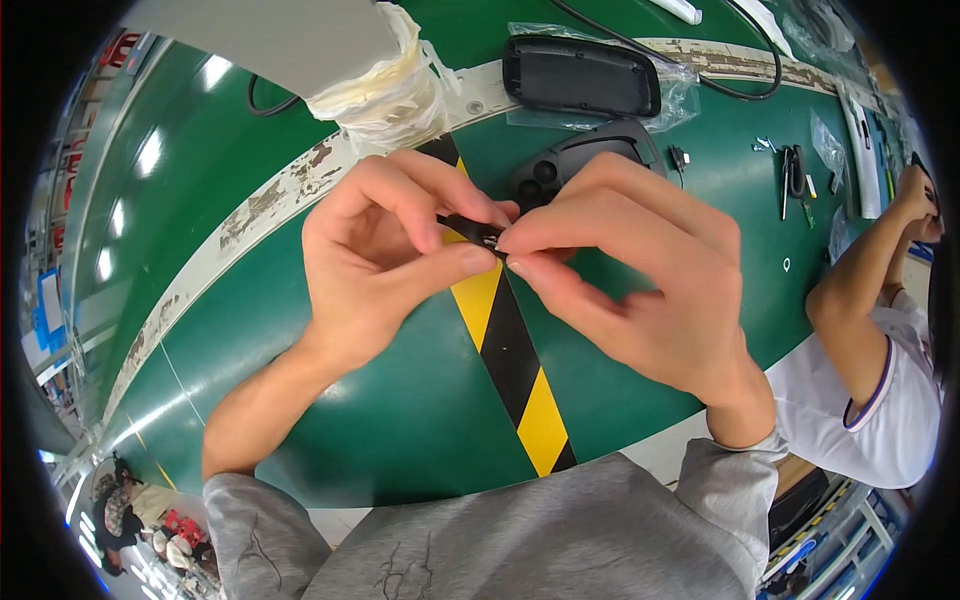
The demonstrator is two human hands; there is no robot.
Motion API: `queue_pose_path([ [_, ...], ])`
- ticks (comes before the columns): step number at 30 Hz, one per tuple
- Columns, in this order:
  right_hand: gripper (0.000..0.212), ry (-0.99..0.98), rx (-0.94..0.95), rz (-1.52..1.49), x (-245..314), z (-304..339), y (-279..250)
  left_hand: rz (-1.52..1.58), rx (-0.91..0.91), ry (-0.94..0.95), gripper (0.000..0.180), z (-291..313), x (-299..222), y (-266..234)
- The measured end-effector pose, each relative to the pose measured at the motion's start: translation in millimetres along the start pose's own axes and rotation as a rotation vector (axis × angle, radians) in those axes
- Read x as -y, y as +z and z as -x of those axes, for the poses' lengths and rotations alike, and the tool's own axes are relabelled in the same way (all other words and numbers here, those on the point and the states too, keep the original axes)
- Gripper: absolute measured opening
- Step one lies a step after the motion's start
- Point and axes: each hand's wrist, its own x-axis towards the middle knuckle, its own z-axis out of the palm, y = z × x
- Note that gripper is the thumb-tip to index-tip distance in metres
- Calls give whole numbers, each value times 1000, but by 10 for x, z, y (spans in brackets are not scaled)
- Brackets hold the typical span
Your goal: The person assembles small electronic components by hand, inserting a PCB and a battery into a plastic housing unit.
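Note:
Above the middle of the green table, a small black part (466,229) is pinched between both my hands, and metal shows at its right end. My left hand (385,245) grips its body with thumb and fingers. From the other side, the thumb and forefinger of my right hand (640,265) close on the metal end; whether they hold a separate small piece there I cannot make out. Just beyond my hands lies a dark grey plastic housing (600,150) with round openings, partly covered by my right hand. Behind it an open black shell (580,78) rests on clear plastic film.
Yellow-and-black tape (510,345) crosses the table beneath my hands. A grey post wrapped in film (385,95) rises at the far left. To the right lie a small connector (680,158), pliers (796,172) and a white ring (787,265). A co-worker's arm (865,270) reaches in at the right.

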Motion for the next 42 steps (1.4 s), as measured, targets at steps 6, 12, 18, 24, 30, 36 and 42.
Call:
queue_pose_path([
  [6,26,-97,-37,-102,-56,-23,-7,337,-103,-189,32,8,-7,-31],
  [12,29,-37,-6,-157,-31,-7,-14,396,-76,-200,32,-37,-44,-56],
  [18,17,-7,-31,-226,271,-147,-182,190,16,-41,33,-109,-301,91],
  [24,16,-228,-21,-150,1149,-622,-539,304,76,168,37,-292,-1190,333],
  [30,27,-79,-179,-612,1747,-565,-526,703,216,88,36,-235,-1575,586],
  [36,30,-65,-88,-735,1685,-601,-416,788,213,35,31,-177,-1634,506],
  [42,27,28,-72,-843,1624,-654,-389,852,220,20,28,-196,-1625,500],
])
